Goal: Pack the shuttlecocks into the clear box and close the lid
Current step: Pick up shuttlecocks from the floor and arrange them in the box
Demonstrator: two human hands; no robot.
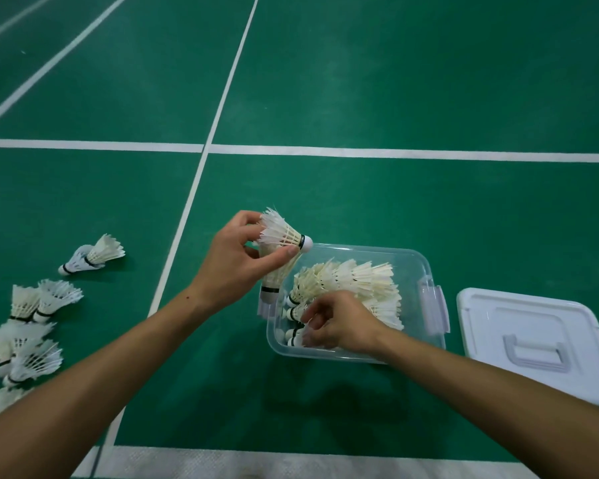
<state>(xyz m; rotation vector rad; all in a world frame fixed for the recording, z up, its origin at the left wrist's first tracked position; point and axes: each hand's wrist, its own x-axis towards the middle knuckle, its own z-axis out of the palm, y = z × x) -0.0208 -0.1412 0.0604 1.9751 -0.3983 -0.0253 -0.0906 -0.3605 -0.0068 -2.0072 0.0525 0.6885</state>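
Note:
A clear box [408, 261] stands open on the green court floor, with several white shuttlecocks [357, 278] lying inside. My left hand [242, 261] hovers over the box's left rim and grips two shuttlecocks [281, 233], one pointing right, one pointing down. My right hand [339, 323] reaches into the near side of the box, fingers closed around a shuttlecock [295, 337] lying there. The white lid [533, 323] with a grey handle lies flat on the floor to the right of the box.
Several loose shuttlecocks [32, 323] lie scattered on the floor at the left, with a stacked pair [90, 255] farther back. White court lines [194, 188] cross the green floor. A pale strip [256, 464] runs along the near edge.

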